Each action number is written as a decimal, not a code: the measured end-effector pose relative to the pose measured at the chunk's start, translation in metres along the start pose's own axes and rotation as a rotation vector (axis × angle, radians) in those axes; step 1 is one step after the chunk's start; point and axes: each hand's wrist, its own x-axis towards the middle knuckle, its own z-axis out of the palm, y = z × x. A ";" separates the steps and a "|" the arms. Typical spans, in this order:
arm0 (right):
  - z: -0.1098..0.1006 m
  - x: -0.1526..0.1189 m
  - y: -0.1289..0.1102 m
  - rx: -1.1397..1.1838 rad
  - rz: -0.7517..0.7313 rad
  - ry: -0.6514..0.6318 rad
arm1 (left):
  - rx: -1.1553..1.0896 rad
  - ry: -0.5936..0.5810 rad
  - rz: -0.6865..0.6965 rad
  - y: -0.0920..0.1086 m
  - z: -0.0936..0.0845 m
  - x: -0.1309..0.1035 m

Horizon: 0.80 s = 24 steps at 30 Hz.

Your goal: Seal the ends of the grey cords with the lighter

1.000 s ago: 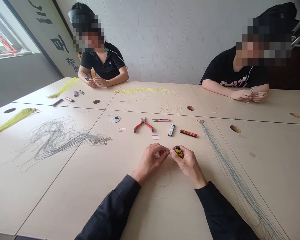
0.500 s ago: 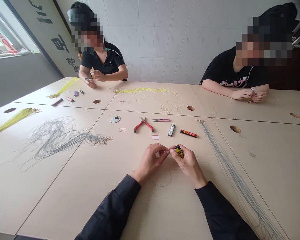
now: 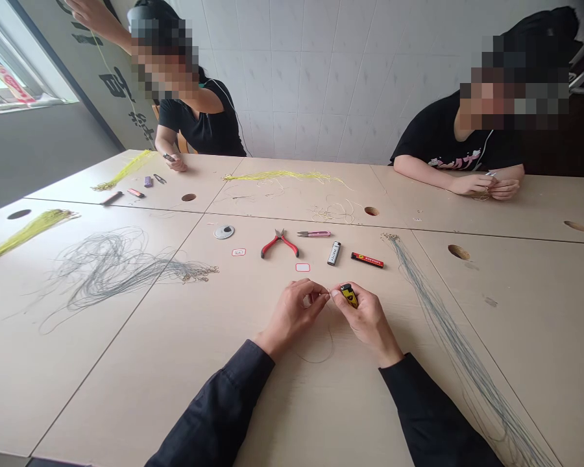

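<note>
My left hand pinches the end of a thin grey cord, which loops down over the table below the fingers. My right hand is closed on a yellow and black lighter, and its thumb and forefinger meet close to the left fingertips. Just beyond the hands are red-handled pliers with jaws pointing away, pink thread snips, a white lighter and a red lighter. Whatever small part sits between the fingertips is too tiny to make out.
Long grey cords run down the right side; a tangled grey bundle lies left. Yellow cords lie far left, others across the seam. Two people sit opposite. The table has round holes.
The person at the back left has raised one arm high toward the upper left, drawing a thin yellow cord. My own hands have barely moved.
</note>
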 end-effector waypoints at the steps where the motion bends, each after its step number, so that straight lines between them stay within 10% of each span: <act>1: 0.000 0.000 0.000 0.004 -0.007 0.003 | 0.002 0.001 -0.002 0.000 0.000 0.000; 24: 0.000 -0.002 0.001 -0.059 -0.005 -0.015 | 0.016 -0.010 -0.007 0.001 0.000 0.000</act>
